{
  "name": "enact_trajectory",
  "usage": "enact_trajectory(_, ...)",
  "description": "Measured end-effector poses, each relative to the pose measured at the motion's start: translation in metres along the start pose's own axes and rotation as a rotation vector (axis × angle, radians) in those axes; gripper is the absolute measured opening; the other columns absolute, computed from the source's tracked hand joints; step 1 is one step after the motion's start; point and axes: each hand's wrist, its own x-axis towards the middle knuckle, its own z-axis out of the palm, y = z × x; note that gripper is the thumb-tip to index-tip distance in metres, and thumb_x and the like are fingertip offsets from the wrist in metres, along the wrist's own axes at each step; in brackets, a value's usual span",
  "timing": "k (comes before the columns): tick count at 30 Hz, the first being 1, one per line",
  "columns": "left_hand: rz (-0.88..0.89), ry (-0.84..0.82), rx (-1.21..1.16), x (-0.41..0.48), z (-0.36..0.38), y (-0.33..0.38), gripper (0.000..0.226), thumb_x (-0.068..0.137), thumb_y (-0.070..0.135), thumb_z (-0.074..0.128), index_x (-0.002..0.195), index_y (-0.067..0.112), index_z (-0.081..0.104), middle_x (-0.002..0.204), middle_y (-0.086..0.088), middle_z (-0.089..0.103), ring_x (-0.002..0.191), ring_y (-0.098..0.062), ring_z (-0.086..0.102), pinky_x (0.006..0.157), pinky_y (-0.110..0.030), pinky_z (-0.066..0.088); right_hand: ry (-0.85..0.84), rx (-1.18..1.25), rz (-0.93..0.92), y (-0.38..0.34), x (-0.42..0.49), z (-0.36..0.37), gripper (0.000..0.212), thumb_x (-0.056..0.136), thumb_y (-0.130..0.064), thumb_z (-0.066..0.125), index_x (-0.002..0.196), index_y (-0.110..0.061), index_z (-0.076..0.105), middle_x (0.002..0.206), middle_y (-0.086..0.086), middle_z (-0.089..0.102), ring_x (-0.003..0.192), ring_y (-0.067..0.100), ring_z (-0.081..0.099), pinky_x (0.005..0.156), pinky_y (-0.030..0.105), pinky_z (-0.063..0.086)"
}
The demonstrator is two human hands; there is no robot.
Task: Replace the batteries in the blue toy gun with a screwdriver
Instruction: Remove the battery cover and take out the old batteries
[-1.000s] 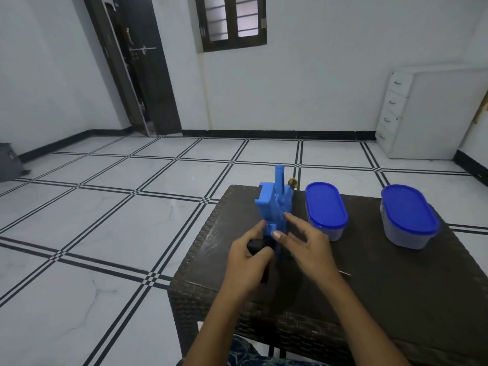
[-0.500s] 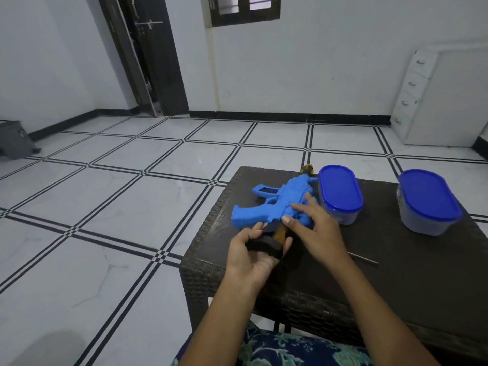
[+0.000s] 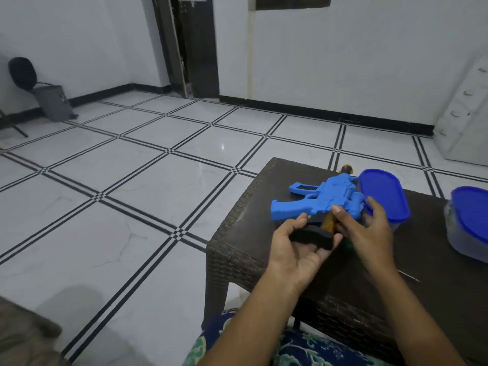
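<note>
Your toy gun [image 3: 330,196] lies flat on its side on the table [image 3: 435,260], toward the far left corner, w/ the yellow-tipped muzzle pointing away from you & the stock toward the left edge; its front end sits just beside a container [image 3: 383,191] w/ a blue lid, touching or not I can't tell; your left grip [image 3: 301,247] is palm-up just below the gun, thumb & fingers curled round a black piece [image 3: 311,235], so that grip is holding the black piece; can't tell whether the piece is attached to the gun or loose; an amber part [image 3: 330,223] shows btw your two hands, right under the gun body; your right grip [image 3: 367,233] comes in from the right w/ fingers spread & fairly straight, holding nothing; its index fingertip [image 3: 336,209] touches the gun's lower body, the other fingers reach toward the container's near side; sth green [image 3: 349,245] peeks out under that palm, too hidden to ID; a thin metal rod [image 3: 409,276] lies on the table right of your right forearm, can't tell if it's the screwdriver; a second container [image 3: 470,220] w/ a blue lid sits at the right edge of view, well apart from the gun; bkgd: white tiled floor [image 3: 132,207] w/ black lines, dark door [image 3: 198,48], grey bin [image 3: 54,103] by the left wall, white drawer unit [image 3: 464,114] at right.
</note>
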Motion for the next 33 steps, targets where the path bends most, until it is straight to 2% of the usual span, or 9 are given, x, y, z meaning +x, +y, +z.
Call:
enact_trajectory(2, 0.002, 0.041, 0.125, 0.0, -0.002, -0.001, 0.031, 0.084, 0.012, 0.059, 0.115, 0.01, 0.06, 0.111, -0.015, 0.068, 0.104, -0.031, 0.065, 0.085, -0.046, 0.055, -0.073, 0.156, 0.058, 0.001, 0.001, 0.002, 0.061, 0.08, -0.024, 0.077, 0.132, -0.021, 0.046, 0.127, 0.006, 0.064, 0.098, 0.016, 0.068, 0.07, 0.026, 0.061)
enact_trajectory(6, -0.045, 0.204, 0.446, 0.002, -0.006, 0.009, 0.038, 0.076, 0.02, 0.073, 0.112, 0.015, 0.063, 0.109, -0.007, 0.067, 0.09, -0.02, 0.066, 0.072, -0.033, 0.058, -0.176, 0.183, 0.076, 0.005, 0.0, 0.008, 0.101, 0.045, -0.052, 0.09, 0.132, -0.019, 0.05, 0.118, 0.001, 0.07, 0.102, 0.019, 0.07, 0.069, 0.03, 0.058)
enact_trajectory(9, -0.022, 0.287, 0.797, -0.003, -0.007, 0.025, 0.039, 0.074, 0.032, 0.077, 0.108, 0.015, 0.066, 0.105, -0.006, 0.069, 0.09, -0.02, 0.067, 0.066, -0.026, 0.056, -0.193, 0.176, 0.092, 0.005, 0.0, 0.012, 0.069, 0.07, -0.025, 0.083, 0.131, -0.019, 0.051, 0.12, 0.001, 0.069, 0.106, 0.021, 0.068, 0.076, 0.037, 0.055)
enact_trajectory(13, 0.44, 0.446, 1.354, -0.007, -0.013, 0.041, 0.024, 0.08, 0.039, 0.068, 0.076, 0.016, 0.071, 0.075, 0.002, 0.069, 0.074, -0.014, 0.066, 0.072, -0.035, 0.059, -0.121, 0.203, 0.101, 0.004, 0.003, 0.014, 0.06, 0.08, -0.006, 0.075, 0.132, -0.021, 0.051, 0.117, -0.001, 0.069, 0.102, 0.017, 0.069, 0.08, 0.038, 0.059)
enact_trajectory(17, 0.882, 0.431, 1.637, -0.01, -0.02, 0.065, 0.033, 0.084, 0.022, 0.055, 0.114, 0.022, 0.069, 0.113, 0.003, 0.068, 0.103, -0.011, 0.062, 0.095, -0.034, 0.05, -0.102, 0.25, 0.097, -0.001, 0.007, 0.015, 0.054, 0.081, -0.008, 0.075, 0.13, -0.018, 0.054, 0.116, 0.002, 0.069, 0.089, 0.011, 0.07, 0.079, 0.031, 0.056)
enact_trajectory(19, 0.876, 0.22, 1.684, -0.004, -0.025, 0.076, 0.05, 0.08, 0.012, 0.049, 0.128, 0.021, 0.061, 0.137, -0.001, 0.055, 0.128, -0.016, 0.048, 0.11, -0.034, 0.036, -0.109, 0.263, 0.096, -0.003, 0.009, 0.014, 0.051, 0.08, -0.01, 0.076, 0.127, -0.016, 0.056, 0.11, 0.004, 0.071, 0.089, 0.018, 0.068, 0.083, 0.039, 0.053)
enact_trajectory(22, 0.747, 0.042, 1.843, 0.01, -0.036, 0.079, 0.06, 0.075, 0.01, 0.045, 0.132, 0.023, 0.056, 0.145, 0.002, 0.047, 0.137, -0.013, 0.039, 0.116, -0.029, 0.025, -0.105, 0.316, 0.095, -0.002, 0.01, 0.015, 0.05, 0.08, -0.01, 0.077, 0.126, -0.01, 0.057, 0.1, 0.006, 0.07, 0.09, 0.026, 0.064, 0.077, 0.04, 0.05)
enact_trajectory(25, 0.646, 0.012, 1.836, 0.015, -0.04, 0.077, 0.058, 0.08, -0.003, 0.048, 0.131, 0.022, 0.058, 0.143, 0.003, 0.048, 0.135, -0.009, 0.041, 0.113, -0.02, 0.026, -0.1, 0.358, 0.1, -0.005, 0.012, 0.015, 0.05, 0.081, -0.01, 0.076, 0.127, -0.008, 0.057, 0.103, 0.008, 0.071, 0.086, 0.022, 0.068, 0.071, 0.035, 0.056)
enact_trajectory(33, 0.639, 0.07, 1.854, 0.016, -0.034, 0.071, 0.057, 0.085, 0.001, 0.049, 0.135, 0.028, 0.054, 0.145, 0.01, 0.046, 0.133, -0.004, 0.039, 0.116, -0.026, 0.024, -0.087, 0.313, 0.101, -0.005, 0.012, 0.014, 0.054, 0.074, -0.013, 0.08, 0.123, -0.009, 0.058, 0.104, 0.009, 0.072, 0.085, 0.024, 0.071, 0.076, 0.042, 0.057)
